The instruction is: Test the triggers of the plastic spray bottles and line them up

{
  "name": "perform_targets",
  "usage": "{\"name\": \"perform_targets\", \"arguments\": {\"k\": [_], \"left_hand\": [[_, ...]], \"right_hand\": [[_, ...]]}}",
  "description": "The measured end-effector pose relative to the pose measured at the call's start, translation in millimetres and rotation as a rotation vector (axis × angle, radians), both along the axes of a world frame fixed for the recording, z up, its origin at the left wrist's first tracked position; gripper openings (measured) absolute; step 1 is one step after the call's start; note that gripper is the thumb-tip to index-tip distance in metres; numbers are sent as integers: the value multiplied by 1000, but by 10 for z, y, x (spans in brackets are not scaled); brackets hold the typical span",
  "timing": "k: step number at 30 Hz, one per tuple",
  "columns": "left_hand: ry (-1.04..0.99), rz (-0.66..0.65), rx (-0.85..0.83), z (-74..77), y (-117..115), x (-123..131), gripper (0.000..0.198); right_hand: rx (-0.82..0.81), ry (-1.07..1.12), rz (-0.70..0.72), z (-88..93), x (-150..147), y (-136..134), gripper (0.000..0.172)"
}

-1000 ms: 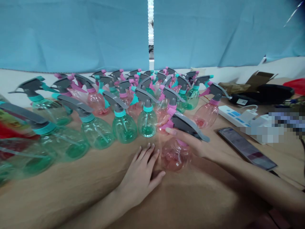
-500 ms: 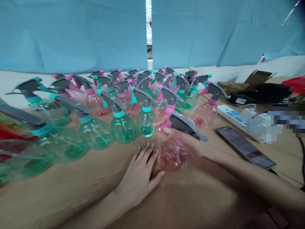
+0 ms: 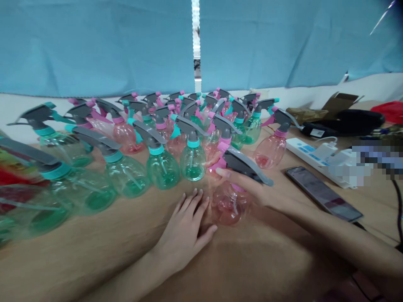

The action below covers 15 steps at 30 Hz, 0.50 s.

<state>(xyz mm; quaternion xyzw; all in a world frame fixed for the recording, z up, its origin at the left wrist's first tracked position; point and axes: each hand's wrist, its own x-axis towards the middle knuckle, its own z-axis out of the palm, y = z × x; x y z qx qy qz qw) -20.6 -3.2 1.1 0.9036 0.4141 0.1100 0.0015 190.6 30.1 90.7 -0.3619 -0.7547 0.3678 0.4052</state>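
Observation:
A pink spray bottle with a grey and pink trigger head stands on the table in front of me. My right hand is closed round its neck, just under the head, with the fingertips by the pink trigger. To the left of this bottle, my left hand lies flat on the tabletop, fingers spread and holding nothing. A green spray bottle with a teal collar is the closest one beyond my left fingertips. Another pink spray bottle stands past my right hand.
Several more green and pink spray bottles, including a green one, crowd the back and left of the table. On the right lie a phone and a white power strip. A blue curtain hangs behind.

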Motion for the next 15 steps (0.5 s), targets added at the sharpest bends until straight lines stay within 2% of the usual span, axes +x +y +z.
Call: {"name": "perform_targets", "arguments": {"k": [6,15], "left_hand": [[-8,-3,-3,-7,1,-6,55],[-6,2,0,-15,8,-5,56]], "right_hand": [[2,78,25,-133,-2,68,18],[29,25,-23,17,-11,33,13]]}}
